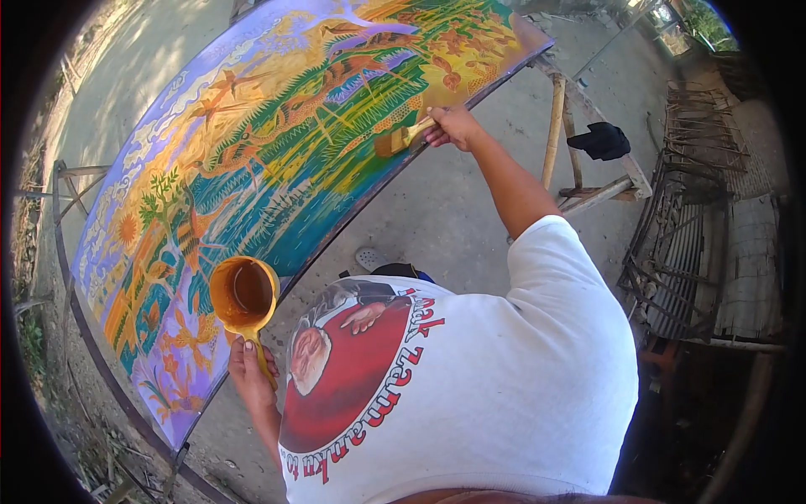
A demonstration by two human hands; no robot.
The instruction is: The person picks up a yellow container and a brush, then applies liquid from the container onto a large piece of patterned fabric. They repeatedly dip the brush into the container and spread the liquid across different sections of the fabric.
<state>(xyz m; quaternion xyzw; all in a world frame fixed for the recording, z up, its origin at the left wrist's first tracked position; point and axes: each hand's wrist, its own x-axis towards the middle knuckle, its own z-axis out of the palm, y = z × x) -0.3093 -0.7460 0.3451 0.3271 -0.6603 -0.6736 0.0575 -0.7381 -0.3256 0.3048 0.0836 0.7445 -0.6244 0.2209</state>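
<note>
A long painted cloth [277, 160] in purple, orange, green and teal stretches across the view, with plants and animal figures on it. My right hand [453, 128] is closed on the handle of a wide flat paintbrush [407, 139]. The brush's bristles rest against the cloth near its front edge. My left hand [252, 374] is wrapped round the handle of a yellow dipper [220, 294]. Brownish-orange liquid shows inside the dipper, which is over the cloth's lower front edge.
Dark frame bars run along the cloth's edges. A wooden trestle [556, 130] supports the right end, with a black cloth [599, 141] hanging on it. Bamboo and corrugated sheets [672, 260] lie at the right. A grey clog [369, 258] shows on the concrete floor below.
</note>
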